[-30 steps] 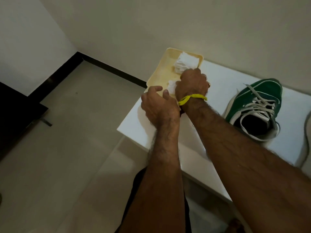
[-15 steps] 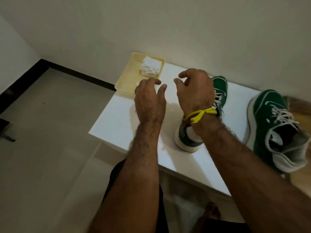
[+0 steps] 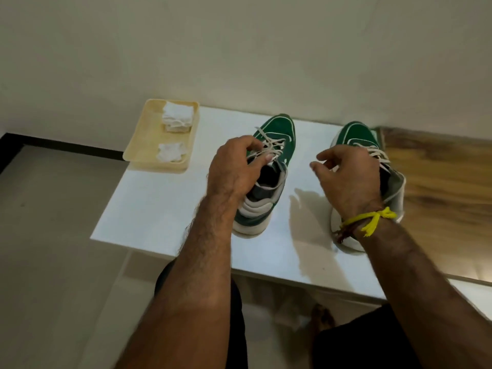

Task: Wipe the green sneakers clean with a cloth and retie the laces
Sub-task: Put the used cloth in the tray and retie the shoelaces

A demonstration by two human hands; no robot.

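Two green sneakers with white laces stand on the white table (image 3: 159, 209), toes toward the wall. My left hand (image 3: 237, 169) is over the left sneaker (image 3: 282, 134), thumb and fingers curled round its loose laces (image 3: 274, 145) near the tongue. Between the two shoes hovers my right hand (image 3: 348, 177), with a yellow thread at the wrist and fingers loosely curled on nothing. It hides much of the right sneaker (image 3: 356, 134). Two crumpled white cloths (image 3: 177, 117) (image 3: 171, 151) lie in a cream tray (image 3: 138, 145) at the table's far left corner.
The table backs onto a plain wall, and its left and near edges drop to a tiled floor. A wooden surface (image 3: 439, 195) adjoins the table on the right. A bare foot (image 3: 322, 315) shows under the near edge.
Both hands left the tray and moved right to the sneakers. The left hand has come onto the left sneaker's laces. The right hand has shifted toward the right sneaker.
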